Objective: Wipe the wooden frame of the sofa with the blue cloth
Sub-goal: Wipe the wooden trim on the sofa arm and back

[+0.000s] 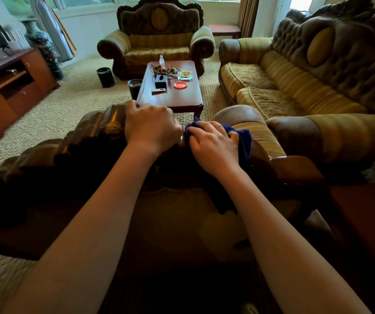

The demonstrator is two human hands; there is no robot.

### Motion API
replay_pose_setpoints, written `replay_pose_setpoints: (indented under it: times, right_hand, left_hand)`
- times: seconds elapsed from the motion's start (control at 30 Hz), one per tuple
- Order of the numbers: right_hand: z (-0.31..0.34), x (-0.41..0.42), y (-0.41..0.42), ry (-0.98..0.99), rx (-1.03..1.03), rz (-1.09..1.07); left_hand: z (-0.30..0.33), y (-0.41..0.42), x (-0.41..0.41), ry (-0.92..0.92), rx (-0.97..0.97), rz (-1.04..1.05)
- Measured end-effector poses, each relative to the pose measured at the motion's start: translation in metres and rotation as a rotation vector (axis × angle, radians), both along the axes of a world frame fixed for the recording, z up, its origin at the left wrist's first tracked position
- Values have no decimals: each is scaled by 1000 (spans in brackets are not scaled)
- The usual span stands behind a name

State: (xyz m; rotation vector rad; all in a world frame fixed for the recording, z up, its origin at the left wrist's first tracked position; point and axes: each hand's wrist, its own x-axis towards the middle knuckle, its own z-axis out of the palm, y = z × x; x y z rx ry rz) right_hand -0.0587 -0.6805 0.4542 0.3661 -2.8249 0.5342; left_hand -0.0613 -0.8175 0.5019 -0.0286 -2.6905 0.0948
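Sofa frame (100, 123), carved dark wood, runs centre to lower left of frame. Left hand (150, 128) curled over top edge, probably bracing. Right hand (213, 146) just beside, fingers bunching blue cloth (243, 141) against wood, mid-wipe I'd guess. Coffee tabletop (182, 98) behind.

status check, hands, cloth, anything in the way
Left hand grips the carved wooden frame. Right hand presses the blue cloth on the frame's top edge. Nothing blocking the wipe path.
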Motion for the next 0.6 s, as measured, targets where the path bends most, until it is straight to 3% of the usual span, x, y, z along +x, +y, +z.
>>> replay_pose_setpoints:
  times: [0.17, 0.6]
  right_hand:
    - [9, -14, -1, -98, -78, -44]
    - [-8, 27, 2, 31, -29, 4]
  left_hand:
    - [1, 1, 0, -10, 24, 20]
    - [8, 8, 0, -91, -6, 59]
